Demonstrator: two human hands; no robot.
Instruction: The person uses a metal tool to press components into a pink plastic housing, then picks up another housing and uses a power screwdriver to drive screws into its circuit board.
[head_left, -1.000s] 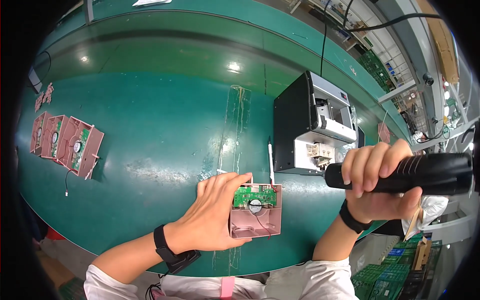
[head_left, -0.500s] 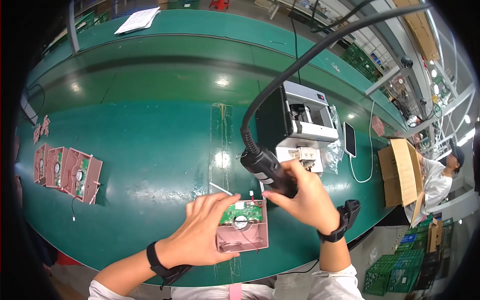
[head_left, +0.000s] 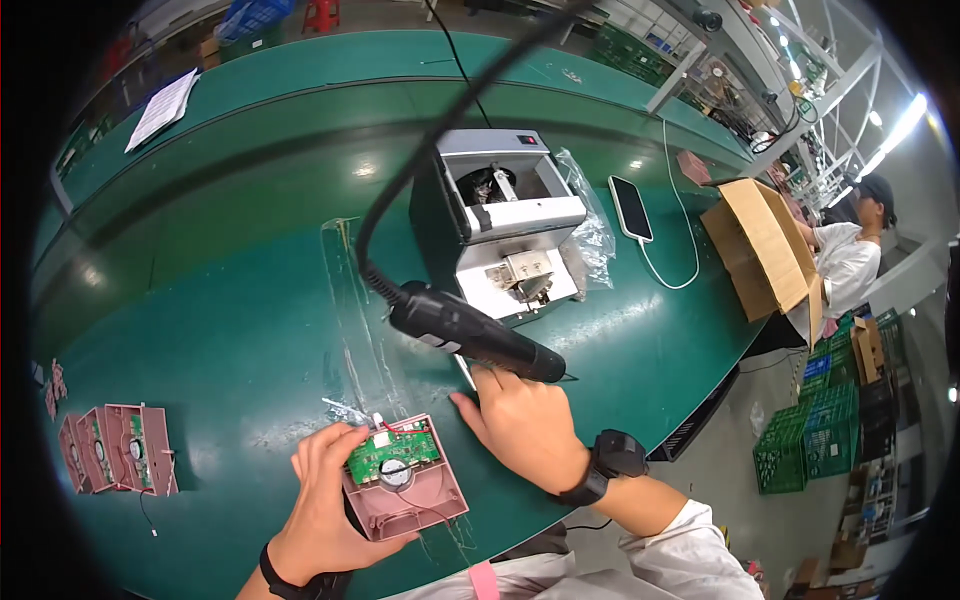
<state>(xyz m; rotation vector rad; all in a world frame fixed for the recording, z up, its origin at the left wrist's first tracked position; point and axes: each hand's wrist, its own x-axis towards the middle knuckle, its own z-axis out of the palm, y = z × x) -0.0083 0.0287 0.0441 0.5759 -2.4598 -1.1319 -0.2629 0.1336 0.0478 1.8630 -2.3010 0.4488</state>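
Observation:
My left hand grips a pink plastic housing at its left side, thumb along the near edge. Inside the open housing are a green circuit board, a round metal-faced part and thin wires. To the right, my right hand shows its back, thumb spread away. A black corded electric screwdriver lies across the view above that hand, bit pointing right. It covers my right fingertips, so what they hold is hidden. A thin white strip shows beside those fingers.
Beyond the screwdriver stands a black-and-grey screw feeder, beside plastic bags and a charging phone. Several similar pink housings stand far left. A cardboard box is at right, near another person.
The view has turned and shifted. The screwdriver, formerly in my right hand's grasp, now lies more level above the hand with its bit to the right. My left hand still holds the housing.

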